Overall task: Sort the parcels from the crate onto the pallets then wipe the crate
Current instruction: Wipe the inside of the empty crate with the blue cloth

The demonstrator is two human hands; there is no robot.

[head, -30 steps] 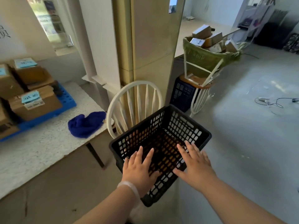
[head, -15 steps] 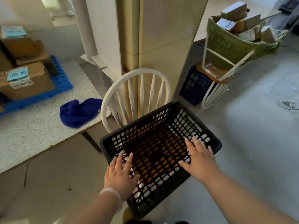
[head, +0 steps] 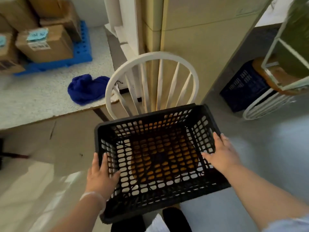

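Note:
An empty black lattice crate (head: pixel 167 114) sits on the wooden seat of a white spindle-back chair (head: pixel 150 59). My left hand (head: pixel 100 174) lies flat on the crate's left wall, thumb on the inside, fingers straight. My right hand (head: pixel 222 153) rests on the right wall with straight fingers. A crumpled blue cloth (head: pixel 87 89) lies on the speckled table (head: pixel 33 101) at the left. Brown cardboard parcels (head: pixel 46 44) with pale blue labels are stacked on a blue pallet (head: pixel 83 52) at the table's back.
A tall beige cabinet (head: pixel 200 47) stands right behind the chair. To the right a dark blue crate (head: pixel 245 91) sits on the floor beside a white wire stand (head: pixel 284 52) with green fabric. The grey floor (head: pixel 275 148) spreads to the right. My dark shoes (head: pixel 175 220) show below.
The view has tilted down and closer. The crate now sits squarer to me, and both hands have slid apart from its near side to its left and right walls.

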